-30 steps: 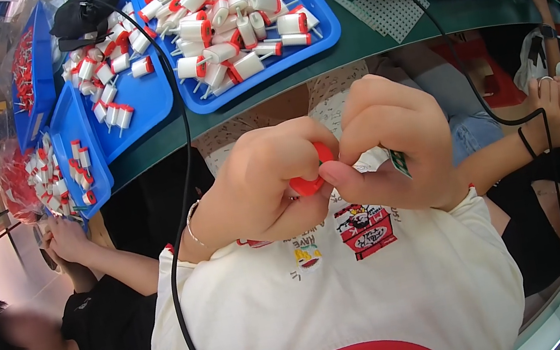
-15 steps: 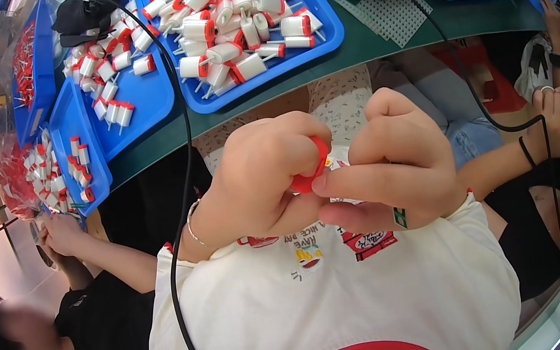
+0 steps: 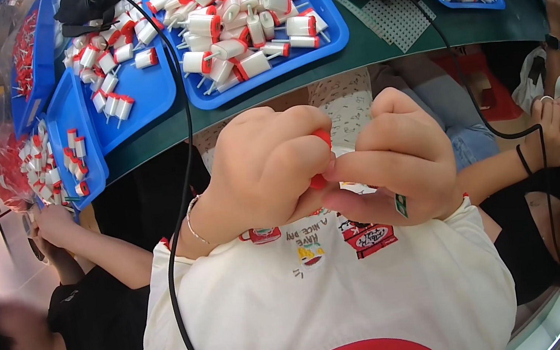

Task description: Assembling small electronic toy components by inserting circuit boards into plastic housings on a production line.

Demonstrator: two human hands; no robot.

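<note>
Overhead, blue trays (image 3: 337, 33) of red-white parts (image 3: 244, 12) crowd a green table (image 3: 377, 45).

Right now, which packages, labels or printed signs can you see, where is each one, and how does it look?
Small sticker: on a finger of the right hand, rectangular, green and white.
Printed patches: on the white shirt below both hands, boxy, red and white.
Clear bag: far left beside the blue trays, crinkled, full of red and white parts.
</note>
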